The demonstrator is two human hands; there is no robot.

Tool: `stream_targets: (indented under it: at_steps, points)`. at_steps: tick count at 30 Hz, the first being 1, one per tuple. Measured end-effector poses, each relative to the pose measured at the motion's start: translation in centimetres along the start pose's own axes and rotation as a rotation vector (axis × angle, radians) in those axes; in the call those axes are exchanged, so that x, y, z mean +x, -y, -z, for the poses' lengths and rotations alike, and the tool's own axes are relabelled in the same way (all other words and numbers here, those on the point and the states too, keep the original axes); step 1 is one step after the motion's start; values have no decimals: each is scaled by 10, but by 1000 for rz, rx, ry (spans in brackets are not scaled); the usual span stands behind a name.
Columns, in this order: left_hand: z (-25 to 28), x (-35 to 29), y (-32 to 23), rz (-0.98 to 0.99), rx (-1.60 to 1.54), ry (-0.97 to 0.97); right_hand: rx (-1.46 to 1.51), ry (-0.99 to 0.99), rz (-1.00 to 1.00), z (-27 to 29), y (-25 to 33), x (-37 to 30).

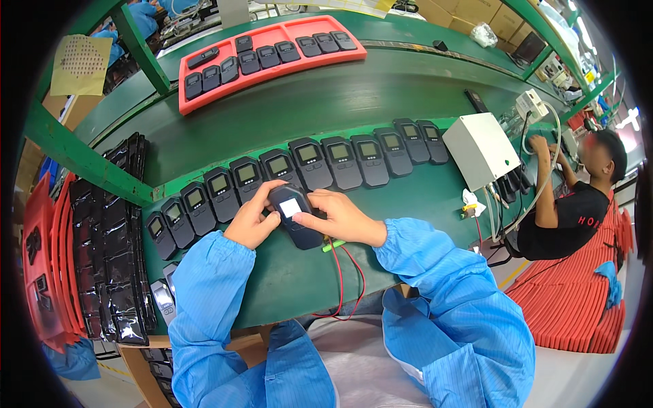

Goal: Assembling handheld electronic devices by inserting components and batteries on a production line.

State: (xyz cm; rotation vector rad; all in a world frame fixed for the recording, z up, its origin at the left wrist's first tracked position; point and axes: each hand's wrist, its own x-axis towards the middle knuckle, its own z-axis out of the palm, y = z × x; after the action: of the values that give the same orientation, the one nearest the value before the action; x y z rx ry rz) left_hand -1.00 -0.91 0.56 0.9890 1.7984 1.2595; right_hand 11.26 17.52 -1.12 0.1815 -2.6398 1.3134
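Note:
Between both hands, over the near middle of the bench, is a black handheld electronic device [305, 235] with its small screen glowing white. My left hand [253, 219] grips its left side, fingers curled round the upper edge. From the right, my right hand [345, 219] holds it, thumb lying across the front just below the screen. Beneath its lower right edge a bright green piece [333, 246] shows, and red wires [342, 292] trail from there toward the bench's front edge. Just beyond my hands, similar black devices [311, 163] stand in a curved row, screens facing up.
A red tray [272, 68] of devices lies on the far belt. At right stand a white box [481, 151] with cables and a seated co-worker [568, 211]. Black trays [112, 251] are stacked left; a green post [88, 153] rises there. Red trays [578, 285] fill the far right.

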Motion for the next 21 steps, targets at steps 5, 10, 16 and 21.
stream_targets:
  at_steps: [5, 10, 16, 21]
  points:
    - [0, 0, -1, -6, -5, 0, 21, -4, -2, 0, 1, 0]
    - [1, 0, 0, -27, 3, -13, 4, 2, -2, 0, 0, 0]
    - [1, 0, 1, -31, 21, -9, 18, 1, 8, 0, -1, 0]
    - [1, 0, 0, -23, 13, -12, 4, 3, 15, 0, -1, 1]
